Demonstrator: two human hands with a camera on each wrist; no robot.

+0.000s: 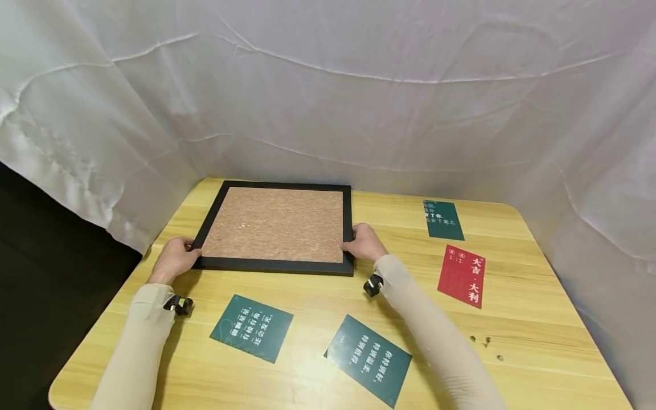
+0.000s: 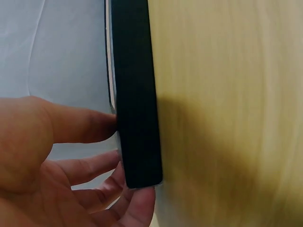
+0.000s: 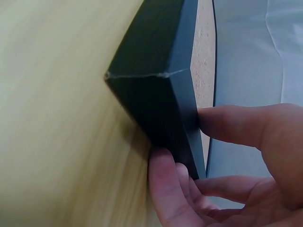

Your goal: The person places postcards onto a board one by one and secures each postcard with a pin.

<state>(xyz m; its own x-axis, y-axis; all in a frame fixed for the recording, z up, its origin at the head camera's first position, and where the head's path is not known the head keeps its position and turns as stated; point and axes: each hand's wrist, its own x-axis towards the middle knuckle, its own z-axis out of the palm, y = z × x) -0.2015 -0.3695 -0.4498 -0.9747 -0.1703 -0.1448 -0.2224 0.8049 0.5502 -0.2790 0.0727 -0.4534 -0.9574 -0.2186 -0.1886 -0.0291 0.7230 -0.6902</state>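
A cork board (image 1: 277, 223) with a black frame (image 1: 277, 265) is at the back left of the table. My left hand (image 1: 176, 260) grips its near left corner. In the left wrist view the thumb (image 2: 90, 125) presses the frame's face while the fingers curl around the end. At the right side, close to the near corner, my right hand (image 1: 365, 242) holds the frame. Its thumb (image 3: 232, 124) lies on the face and the fingers curl under the edge, as the right wrist view shows. The frame's underside is mostly hidden.
Two green cards with white writing, one on the left (image 1: 252, 328) and one on the right (image 1: 369, 360), lie in front. A third green card (image 1: 443, 220) and a red card (image 1: 462, 277) are at the right. Several small metallic pieces (image 1: 487, 341) lie near the right arm. White curtain (image 1: 328, 102) stands behind.
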